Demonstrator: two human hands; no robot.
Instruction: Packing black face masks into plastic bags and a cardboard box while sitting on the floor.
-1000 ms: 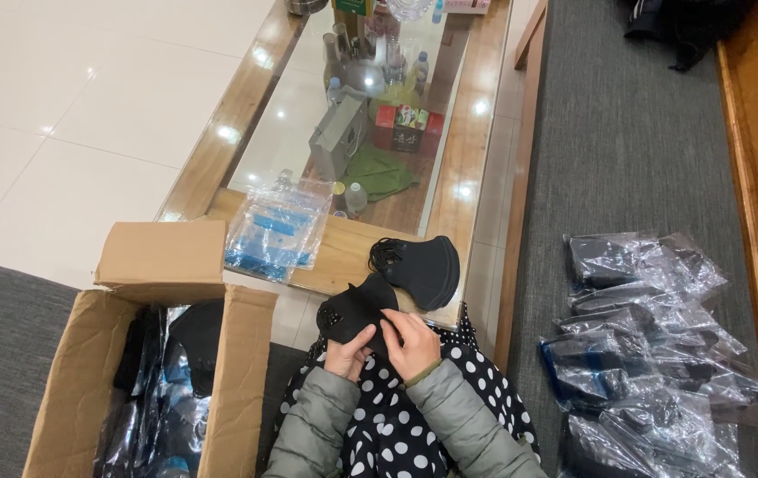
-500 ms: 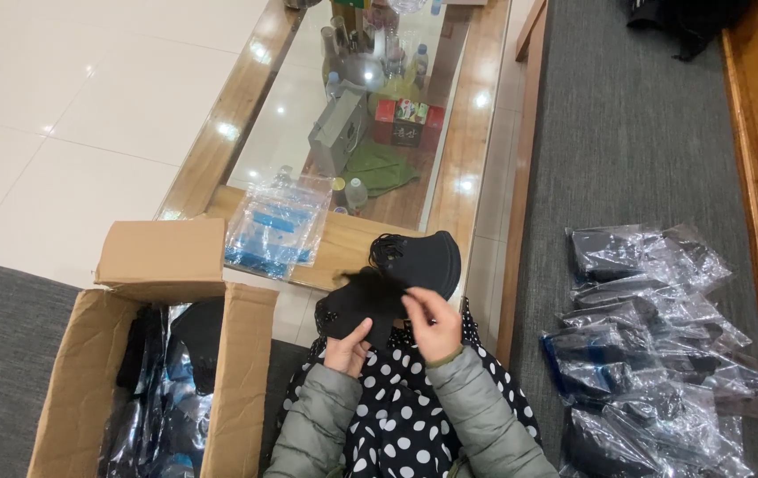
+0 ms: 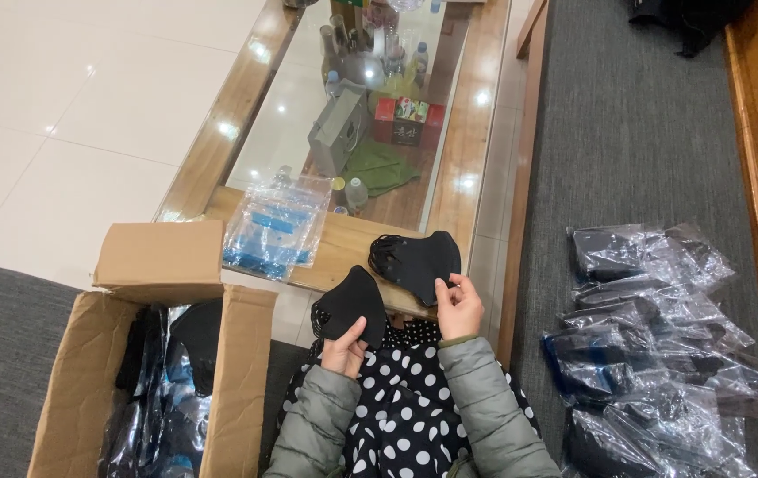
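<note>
Two black masks are being held up, one in each hand. The first mask [image 3: 350,305] is being pinched at its bottom edge by the left hand [image 3: 344,348], with the fingers closed on it. The second mask [image 3: 418,262] is being gripped at its lower corner by the right hand [image 3: 459,305], with the fingers curled shut around the edge. The two masks are being kept just beside each other, over the near edge of the surface [image 3: 349,249] and above a dotted lap. Both masks are soft, curved and cup-shaped.

One open cardboard box [image 3: 152,354] is being kept to the left, with its flaps up. Dark things in shiny clear bags are being stored inside it. One small stack of clear bags with blue print [image 3: 277,226] is being kept on the wooden rim of the surface, which has a glass middle. A pile of crinkly clear bags with dark things [image 3: 653,341] is being spread on the grey sofa seat [image 3: 635,133] to the right; the number cannot be told. Open room is being left on the sofa seat beyond the pile.
</note>
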